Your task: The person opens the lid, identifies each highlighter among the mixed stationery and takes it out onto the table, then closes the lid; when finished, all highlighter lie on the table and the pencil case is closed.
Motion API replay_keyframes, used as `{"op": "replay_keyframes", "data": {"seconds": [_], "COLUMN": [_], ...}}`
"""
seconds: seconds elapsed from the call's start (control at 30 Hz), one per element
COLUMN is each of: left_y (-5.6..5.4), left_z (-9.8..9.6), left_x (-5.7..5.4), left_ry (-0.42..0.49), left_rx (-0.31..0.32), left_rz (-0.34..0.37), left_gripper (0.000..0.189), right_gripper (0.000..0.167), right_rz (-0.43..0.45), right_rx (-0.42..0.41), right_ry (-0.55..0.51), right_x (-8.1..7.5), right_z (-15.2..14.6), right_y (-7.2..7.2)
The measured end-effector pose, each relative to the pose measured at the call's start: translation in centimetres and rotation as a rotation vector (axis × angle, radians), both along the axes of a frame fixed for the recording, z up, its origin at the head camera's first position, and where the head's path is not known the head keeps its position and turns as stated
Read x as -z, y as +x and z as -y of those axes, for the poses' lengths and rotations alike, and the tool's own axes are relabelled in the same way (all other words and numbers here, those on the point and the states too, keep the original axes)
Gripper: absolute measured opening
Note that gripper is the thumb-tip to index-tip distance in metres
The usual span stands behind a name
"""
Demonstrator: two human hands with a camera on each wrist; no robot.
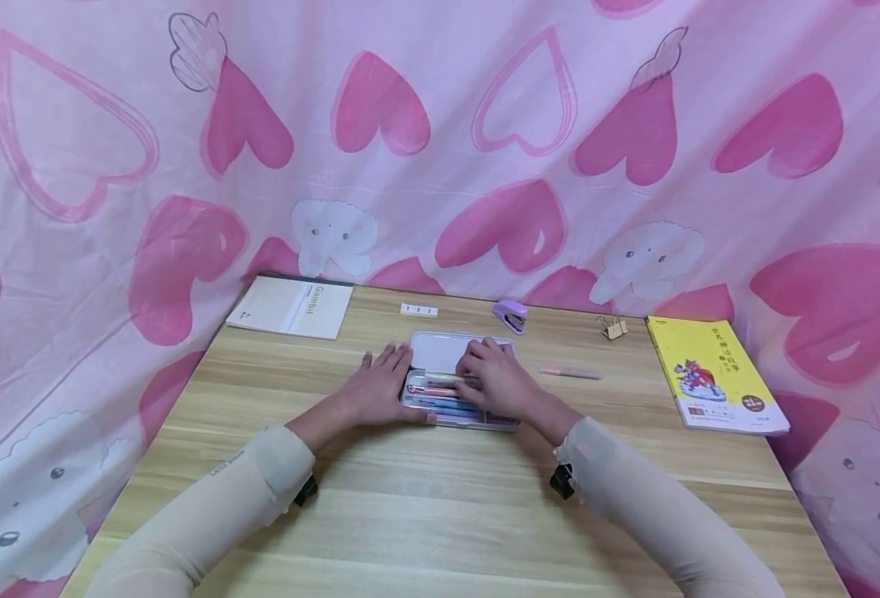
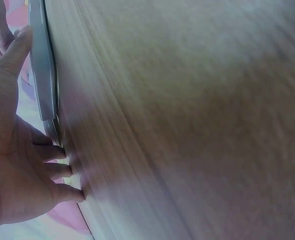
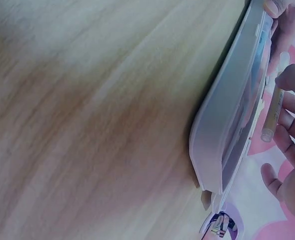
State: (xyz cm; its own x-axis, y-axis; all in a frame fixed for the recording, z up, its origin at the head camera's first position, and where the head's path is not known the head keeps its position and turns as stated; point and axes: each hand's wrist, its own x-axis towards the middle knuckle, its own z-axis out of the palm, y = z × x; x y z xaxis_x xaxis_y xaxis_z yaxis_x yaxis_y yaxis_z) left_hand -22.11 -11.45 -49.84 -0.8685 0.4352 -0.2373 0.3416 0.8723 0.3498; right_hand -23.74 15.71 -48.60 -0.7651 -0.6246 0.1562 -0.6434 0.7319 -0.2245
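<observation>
An open pencil case [image 1: 431,352] lies on the table with its lid tipped back. Several pens, a red one [image 1: 432,390] and blue ones [image 1: 446,406] among them, lie in its tray. My left hand [image 1: 377,390] is at the case's left end, fingers straight and spread, thumb along the near edge. Over the right half is my right hand [image 1: 501,380]. Between thumb and fingers it pinches a slim yellow pen [image 3: 273,112] with a clear end, held just above the case in the right wrist view.
Behind the case are a small white card [image 1: 419,310] and a purple stapler [image 1: 510,316]. To the right lie a pink pen [image 1: 570,373], a binder clip [image 1: 613,327] and a yellow book [image 1: 716,374]. A notebook [image 1: 290,307] sits at the back left, before a pink curtain [image 1: 410,174].
</observation>
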Motion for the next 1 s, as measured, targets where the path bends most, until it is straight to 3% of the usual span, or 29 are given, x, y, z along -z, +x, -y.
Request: {"op": "replay_keyframes", "data": {"seconds": [0.33, 0.5, 0.7, 1.0], "left_y": [0.0, 0.0, 0.0, 0.0], "left_z": [0.1, 0.0, 0.0, 0.1], "left_x": [0.1, 0.3, 0.4, 0.2], "left_ry": [0.006, 0.001, 0.011, 0.02], "left_rx": [-0.004, -0.003, -0.002, -0.001], "left_rz": [0.011, -0.001, 0.001, -0.003], "left_gripper": [0.142, 0.143, 0.142, 0.141], "right_gripper": [0.015, 0.012, 0.012, 0.016], "right_rz": [-0.012, -0.135, -0.336, -0.414], "right_rx": [0.01, -0.022, -0.083, -0.05], "right_ry": [-0.006, 0.025, 0.165, 0.248], "right_x": [-0.4, -0.7, -1.1, -0.4], "right_z": [-1.5, -2.7, -4.5, -7.6], "right_y": [-0.3, -0.3, 0.1, 0.6]}}
